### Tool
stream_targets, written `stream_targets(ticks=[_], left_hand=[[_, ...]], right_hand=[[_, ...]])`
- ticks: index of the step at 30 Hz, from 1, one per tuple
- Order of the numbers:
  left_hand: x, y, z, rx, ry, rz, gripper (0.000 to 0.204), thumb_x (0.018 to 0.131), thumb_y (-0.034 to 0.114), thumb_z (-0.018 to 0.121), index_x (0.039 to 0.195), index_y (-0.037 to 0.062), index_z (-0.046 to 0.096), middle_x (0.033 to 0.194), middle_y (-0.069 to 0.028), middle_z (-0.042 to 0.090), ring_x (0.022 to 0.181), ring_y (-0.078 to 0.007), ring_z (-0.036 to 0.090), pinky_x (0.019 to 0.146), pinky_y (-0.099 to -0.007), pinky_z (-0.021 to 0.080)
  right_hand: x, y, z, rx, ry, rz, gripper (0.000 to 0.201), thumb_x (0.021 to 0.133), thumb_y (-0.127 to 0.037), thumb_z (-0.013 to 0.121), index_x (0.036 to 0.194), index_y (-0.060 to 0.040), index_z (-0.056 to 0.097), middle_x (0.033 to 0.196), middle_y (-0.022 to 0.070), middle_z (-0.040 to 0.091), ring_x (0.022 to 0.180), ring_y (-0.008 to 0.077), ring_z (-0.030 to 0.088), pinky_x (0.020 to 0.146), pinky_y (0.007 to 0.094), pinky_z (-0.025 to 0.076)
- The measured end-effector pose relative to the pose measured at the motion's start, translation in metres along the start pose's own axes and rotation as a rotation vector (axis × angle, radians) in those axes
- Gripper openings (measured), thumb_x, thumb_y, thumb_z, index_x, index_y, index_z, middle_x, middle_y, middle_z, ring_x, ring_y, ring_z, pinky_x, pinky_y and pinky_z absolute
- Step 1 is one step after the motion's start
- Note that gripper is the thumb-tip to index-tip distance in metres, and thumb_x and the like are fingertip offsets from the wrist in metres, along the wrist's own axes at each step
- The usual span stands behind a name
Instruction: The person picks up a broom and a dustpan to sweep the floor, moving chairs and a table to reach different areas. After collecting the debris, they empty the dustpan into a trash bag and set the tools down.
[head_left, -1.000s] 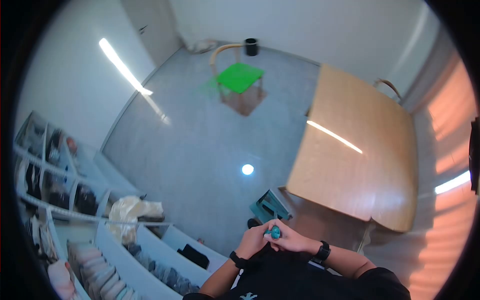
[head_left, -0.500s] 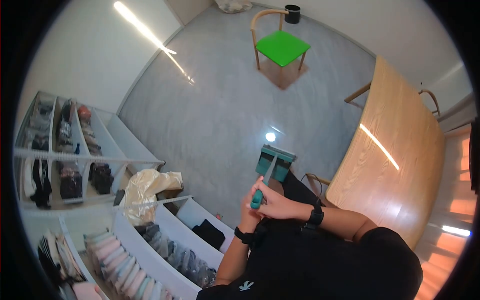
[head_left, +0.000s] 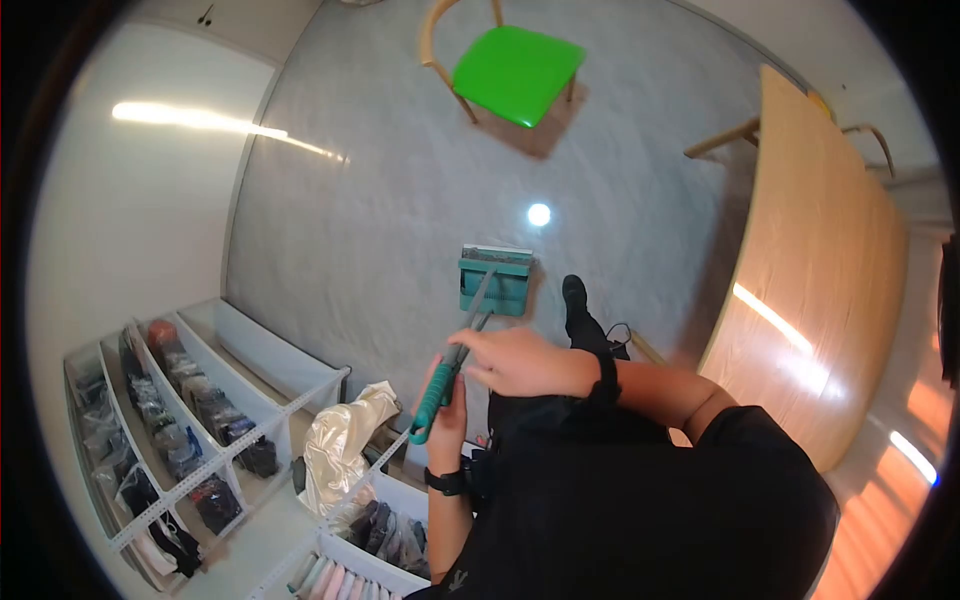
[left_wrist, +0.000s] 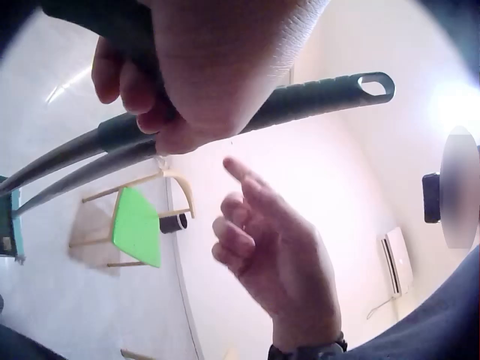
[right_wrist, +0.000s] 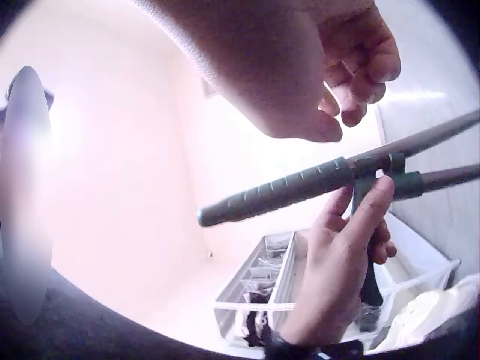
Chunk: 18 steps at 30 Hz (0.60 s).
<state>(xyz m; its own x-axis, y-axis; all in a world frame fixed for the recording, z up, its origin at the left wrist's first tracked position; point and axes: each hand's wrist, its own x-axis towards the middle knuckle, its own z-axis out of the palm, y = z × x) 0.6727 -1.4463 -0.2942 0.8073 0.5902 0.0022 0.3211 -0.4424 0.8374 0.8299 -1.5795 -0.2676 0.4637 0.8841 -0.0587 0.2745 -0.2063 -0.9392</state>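
A teal dustpan (head_left: 495, 290) sits on the grey floor ahead, with a grey bristly strip along its far edge. Two grey poles rise from it to ribbed dark green handles (head_left: 433, 400), which lie close together. My left hand (head_left: 455, 412) grips the handles just below their clip, its thumb laid along them in the right wrist view. Beside them my right hand (head_left: 520, 362) has loosely bent fingers and holds nothing; the left wrist view shows this hand (left_wrist: 281, 251) apart from the ribbed handle (left_wrist: 330, 94).
A chair with a green seat (head_left: 515, 72) stands ahead. To the right is a wooden table (head_left: 825, 270). White shelves (head_left: 260, 345) with bagged items run along the left, a shiny cream cloth (head_left: 345, 440) at their near end. My black shoe (head_left: 574, 295) is right of the dustpan.
The dustpan now appears farther out in front of me. My hands, earlier together at the handle end, have parted, and the right one has come off the handle. The head view has turned and tilted down.
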Motion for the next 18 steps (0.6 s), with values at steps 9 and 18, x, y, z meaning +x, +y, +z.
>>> stream_targets(ticks=[9, 18], left_hand=[[0.165, -0.020, -0.053, 0.025, 0.082, -0.184, 0.026, 0.085, 0.008, 0.068, 0.108, -0.0023, 0.064, 0.083, -0.0089, 0.069, 0.075, -0.0111, 0.063, 0.069, -0.0268, 0.052], [0.388, -0.061, -0.110, -0.284, -0.073, -0.366, 0.037, 0.087, 0.014, 0.061, 0.121, 0.0020, 0.059, 0.096, -0.0204, 0.068, 0.088, -0.0292, 0.069, 0.076, -0.0354, 0.051]], right_hand=[[0.164, 0.065, -0.026, 0.559, -0.496, 0.443, 0.036, 0.095, -0.024, 0.054, 0.124, -0.0038, 0.049, 0.084, 0.0041, 0.062, 0.066, 0.0093, 0.053, 0.059, 0.0257, 0.045], [0.420, -0.002, -0.055, 0.627, -0.671, 0.719, 0.061, 0.095, -0.045, 0.055, 0.140, -0.0067, 0.040, 0.116, 0.0035, 0.058, 0.097, 0.0119, 0.057, 0.080, 0.0269, 0.048]])
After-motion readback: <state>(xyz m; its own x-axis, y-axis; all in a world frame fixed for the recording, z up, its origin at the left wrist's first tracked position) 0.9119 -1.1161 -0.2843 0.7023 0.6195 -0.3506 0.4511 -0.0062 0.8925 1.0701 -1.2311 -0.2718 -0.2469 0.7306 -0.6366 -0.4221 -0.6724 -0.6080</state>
